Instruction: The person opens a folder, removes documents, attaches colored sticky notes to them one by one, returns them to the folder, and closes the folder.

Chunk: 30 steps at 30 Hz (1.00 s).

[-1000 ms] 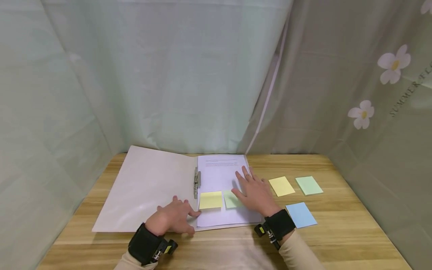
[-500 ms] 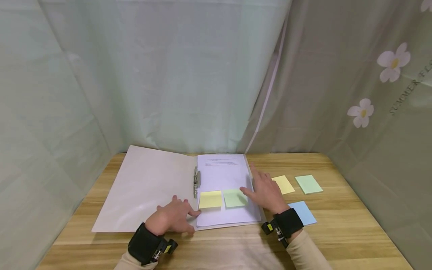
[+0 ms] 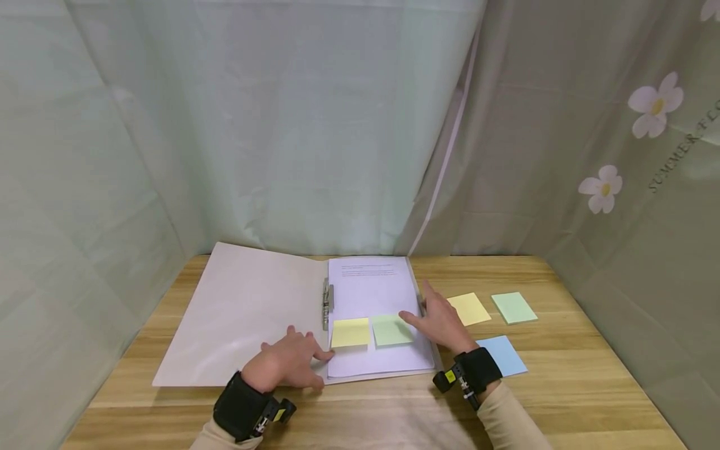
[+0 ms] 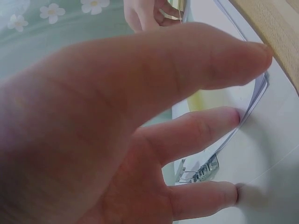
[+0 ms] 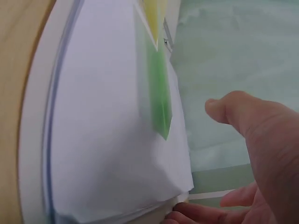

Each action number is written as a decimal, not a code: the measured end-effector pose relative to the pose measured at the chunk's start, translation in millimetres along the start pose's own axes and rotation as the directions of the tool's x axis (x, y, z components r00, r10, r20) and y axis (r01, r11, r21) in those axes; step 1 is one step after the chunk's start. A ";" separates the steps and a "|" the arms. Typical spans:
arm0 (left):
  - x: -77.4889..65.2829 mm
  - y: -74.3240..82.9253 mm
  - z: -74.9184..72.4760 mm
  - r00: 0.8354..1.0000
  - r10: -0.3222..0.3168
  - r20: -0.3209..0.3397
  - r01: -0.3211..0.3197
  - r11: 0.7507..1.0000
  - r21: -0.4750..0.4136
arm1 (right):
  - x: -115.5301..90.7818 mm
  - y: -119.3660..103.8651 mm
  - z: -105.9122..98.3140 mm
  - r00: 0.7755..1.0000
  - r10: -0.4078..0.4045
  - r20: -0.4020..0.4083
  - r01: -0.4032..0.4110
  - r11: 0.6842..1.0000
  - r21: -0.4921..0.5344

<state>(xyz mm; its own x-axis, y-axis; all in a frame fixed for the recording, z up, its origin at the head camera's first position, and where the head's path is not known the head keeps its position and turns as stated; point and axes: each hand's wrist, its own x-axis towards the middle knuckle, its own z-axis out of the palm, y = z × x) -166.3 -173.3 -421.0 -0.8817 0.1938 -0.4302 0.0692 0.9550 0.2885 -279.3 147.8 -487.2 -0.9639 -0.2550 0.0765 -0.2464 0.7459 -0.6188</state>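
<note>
The right hand point(image 3: 441, 324) has shifted from over the paper point(image 3: 368, 297) to the right edge of the open folder point(image 3: 247, 306), thumb and fingers apart. The left hand point(image 3: 289, 362) rests, fingers spread, beside the folder's fold. Inside the folder, 2 notes point(image 3: 350, 333) lie on the paper; 3 paper squares point(image 3: 514, 307) lie to its right.

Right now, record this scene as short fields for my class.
left hand: fingers spread, touching the open white folder
right hand: fingers by right edge of white paper sheets
silver metal clip: at sheets' left edge
on sheets: yellow rectangular sticky note, green rectangular sticky note
on wooden table: yellow square paper pad, green square paper pad, blue square paper pad
</note>
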 end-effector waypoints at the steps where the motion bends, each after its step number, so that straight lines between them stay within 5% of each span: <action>1: -0.3 -0.1 -0.4 1.000 -0.001 -0.001 0.001 1.000 -0.001 | 2.8 3.9 2.7 1.000 -0.006 -0.009 0.006 1.000 -0.002; 12: -0.3 -0.7 -1.1 1.000 0.005 -0.011 -0.005 1.000 -0.007 | -5.1 -19.6 -1.9 0.998 0.054 0.010 -0.055 0.993 0.103; 21: -1.9 -1.9 1.7 1.000 0.005 -0.017 -0.005 1.000 -0.009 | -5.4 -16.1 -1.1 0.979 0.174 0.108 -0.194 0.958 0.213; 30: -1.7 -2.3 1.5 1.000 0.007 -0.017 -0.007 1.000 -0.010 | -4.4 -27.7 6.1 0.973 0.202 0.114 -0.228 0.923 0.311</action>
<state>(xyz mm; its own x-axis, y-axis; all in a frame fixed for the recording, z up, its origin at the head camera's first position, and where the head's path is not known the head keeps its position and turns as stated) -164.3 -175.5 -422.2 -0.8892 0.1964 -0.4133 0.0707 0.9513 0.3000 -267.7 124.5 -475.1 -0.9758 -0.1680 -0.1397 0.0236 0.5549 -0.8316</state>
